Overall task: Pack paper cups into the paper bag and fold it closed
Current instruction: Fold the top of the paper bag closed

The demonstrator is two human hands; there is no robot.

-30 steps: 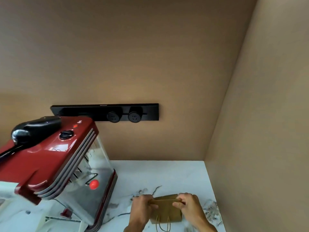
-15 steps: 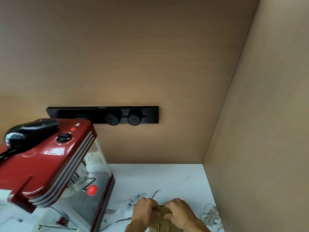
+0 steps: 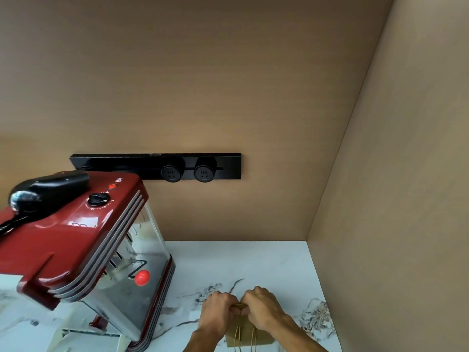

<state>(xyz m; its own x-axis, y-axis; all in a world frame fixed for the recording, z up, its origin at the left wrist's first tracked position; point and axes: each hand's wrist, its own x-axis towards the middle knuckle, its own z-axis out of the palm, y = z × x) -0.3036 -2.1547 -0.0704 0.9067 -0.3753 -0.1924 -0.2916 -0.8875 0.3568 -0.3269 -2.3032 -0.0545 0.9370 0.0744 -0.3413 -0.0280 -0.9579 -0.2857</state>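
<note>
both hands are curled tight at the top edge of the brown paper bag (image 3: 250, 335), which sits on the marble desk (image 3: 253, 262) near the front edge. the left hand (image 3: 218, 312) and right hand (image 3: 262, 309) pinch the fold side by side, knuckles nearly touching. a red popcorn machine (image 3: 83, 252) stands just left.

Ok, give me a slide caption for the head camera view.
Both hands, left hand and right hand, pinch the paper bag top beside a red popcorn machine.
</note>
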